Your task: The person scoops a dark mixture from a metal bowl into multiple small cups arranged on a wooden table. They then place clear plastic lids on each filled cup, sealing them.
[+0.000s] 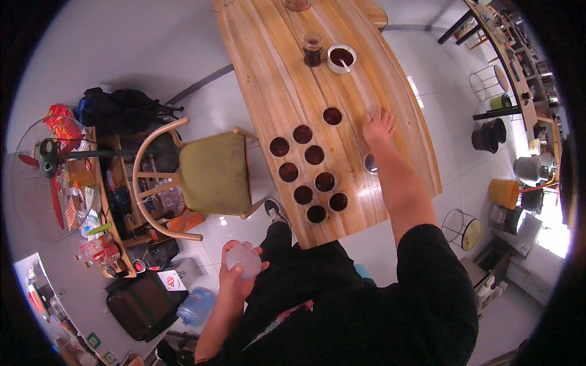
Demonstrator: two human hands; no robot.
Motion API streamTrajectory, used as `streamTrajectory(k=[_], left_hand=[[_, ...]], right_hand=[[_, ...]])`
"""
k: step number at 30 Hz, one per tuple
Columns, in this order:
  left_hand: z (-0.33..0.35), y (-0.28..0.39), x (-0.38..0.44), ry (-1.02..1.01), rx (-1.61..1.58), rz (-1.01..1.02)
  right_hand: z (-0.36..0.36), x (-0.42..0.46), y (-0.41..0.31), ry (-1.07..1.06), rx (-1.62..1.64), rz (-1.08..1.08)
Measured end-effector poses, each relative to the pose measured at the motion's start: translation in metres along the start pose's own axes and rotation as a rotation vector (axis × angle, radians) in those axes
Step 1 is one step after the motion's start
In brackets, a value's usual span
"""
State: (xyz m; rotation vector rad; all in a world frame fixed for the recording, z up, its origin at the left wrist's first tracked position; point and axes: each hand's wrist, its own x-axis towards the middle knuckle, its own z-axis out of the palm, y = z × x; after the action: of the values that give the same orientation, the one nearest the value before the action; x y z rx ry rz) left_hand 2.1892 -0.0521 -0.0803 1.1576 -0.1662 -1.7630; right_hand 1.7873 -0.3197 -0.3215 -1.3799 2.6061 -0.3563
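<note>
At the table's near end, my left hand (234, 280) holds a translucent, whitish round plastic piece, perhaps a stack of lids (244, 261). My right hand (379, 127) rests palm down on the wooden table (279, 87), fingers apart and nothing visible in it. Beside my right forearm is a small round clear item (369, 163), partly hidden by the arm. Several round cups of dark red-brown contents (314, 155) stand close together left of that arm. One similar cup (332, 115) sits slightly apart, nearer my right hand.
Farther up the table are a glass jar (312, 55) of dark liquid and a white bowl (336, 69) with a white spoon (344, 67). A green-seated wooden chair (213, 174) stands along the left edge. Beyond it are a fan (48, 153) and cluttered shelves (107, 219).
</note>
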Motion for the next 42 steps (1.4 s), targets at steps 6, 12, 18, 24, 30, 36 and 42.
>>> streamTrajectory(k=[6,12,18,24,30,36,42], left_hand=[[0.01,-0.016,0.027,-0.125,-0.014,-0.06],[0.05,-0.025,0.053,-0.269,0.045,-0.17],[0.059,-0.025,0.055,-0.267,0.054,-0.145],[0.019,-0.003,0.044,-0.095,0.015,-0.124],[-0.051,-0.004,0.005,0.123,-0.042,-0.09],[-0.077,-0.008,-0.026,0.225,-0.132,-0.066],[-0.069,-0.003,-0.024,0.189,-0.087,-0.039]], right_hand=[[-0.078,-0.045,-0.019,0.046,0.471,-0.201],[-0.202,-0.219,-0.08,-0.708,0.873,-0.893],[-0.221,-0.234,-0.087,-0.8,0.805,-1.085],[-0.152,-0.162,-0.075,-0.33,0.617,-0.595],[-0.052,-0.056,-0.079,-0.171,0.207,-0.45],[-0.013,-0.036,-0.096,-0.265,-0.042,-0.56],[0.001,-0.034,-0.091,-0.26,0.009,-0.532]])
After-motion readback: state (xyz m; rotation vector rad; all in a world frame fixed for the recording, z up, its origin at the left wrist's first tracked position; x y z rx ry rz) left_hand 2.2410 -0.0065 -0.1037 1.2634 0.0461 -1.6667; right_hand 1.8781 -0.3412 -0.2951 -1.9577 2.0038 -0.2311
